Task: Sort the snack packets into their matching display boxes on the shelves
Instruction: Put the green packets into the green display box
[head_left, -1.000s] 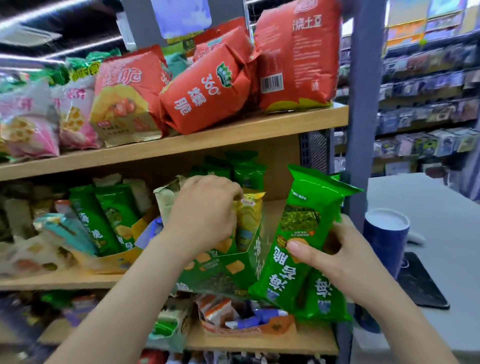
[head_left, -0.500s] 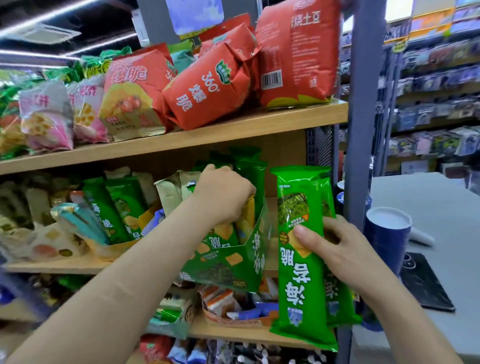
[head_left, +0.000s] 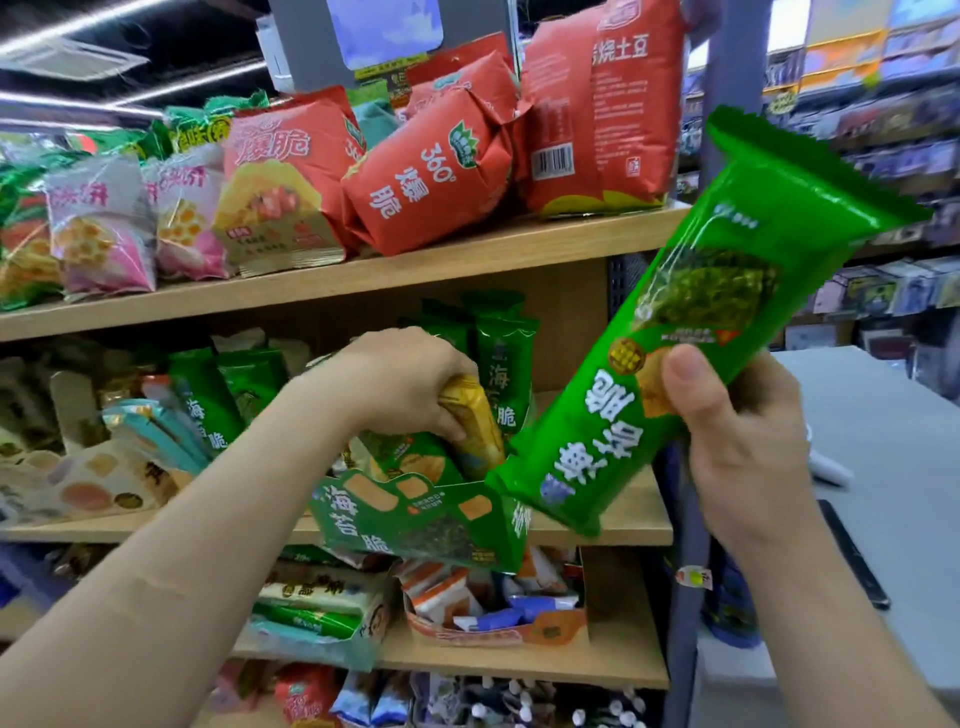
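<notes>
Left hand (head_left: 395, 384) reaches into green box (head_left: 426, 519) at front edge of middle shelf (head_left: 628, 525). Its fingers (head_left: 445, 423) curl round yellow packet (head_left: 475, 434), which stands tilted inside box.

Right hand (head_left: 737, 452) near right, thumb pressed on front of long green packet (head_left: 691, 322), other fingers wrapped behind. Packet held in air, tilted, top end up-right, bottom end just beside box's right corner.

Upright green packets (head_left: 506, 364) behind box. Red bags (head_left: 431, 171) on top shelf (head_left: 415, 270). Grey worktop (head_left: 883, 467) far right.

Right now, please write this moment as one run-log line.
left hand grips yellow packet in green display box | right hand holds green seaweed packet tilted
</notes>
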